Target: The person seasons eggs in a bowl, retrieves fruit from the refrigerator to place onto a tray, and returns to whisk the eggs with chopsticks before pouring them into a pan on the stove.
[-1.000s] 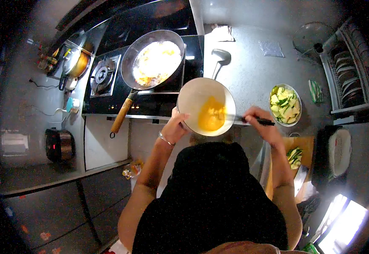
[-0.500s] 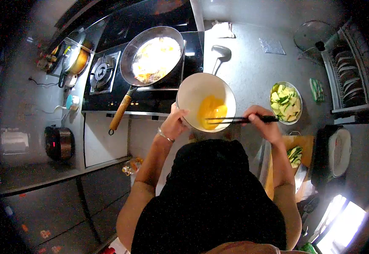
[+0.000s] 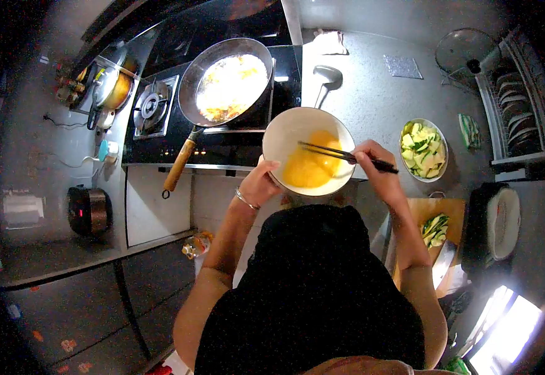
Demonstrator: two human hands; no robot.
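Note:
My left hand (image 3: 262,182) grips the left rim of a white bowl (image 3: 283,134), which is tilted and held up in front of me. Yellow beaten egg (image 3: 307,172) lies in the bowl. Dark chopsticks (image 3: 328,150) are in my right hand (image 3: 377,167), their tips inside the bowl over the egg. Beyond the bowl, to the left, a wok (image 3: 188,87) with a wooden handle (image 3: 178,169) sits on the black stove (image 3: 141,150). Its contents are washed out by glare, with golden bits showing.
A ladle (image 3: 328,75) lies on the counter behind the bowl. To the right are a bowl of cut zucchini (image 3: 423,150), a cutting board (image 3: 450,215) with zucchini slices (image 3: 435,230), and a knife (image 3: 444,262). A dish rack (image 3: 516,112) stands far right, a rice cooker (image 3: 89,210) left.
My right hand has moved the chopsticks up and left, so they now slant across the bowl. The egg has shifted and spread inside. My left hand still holds the bowl in nearly the same place.

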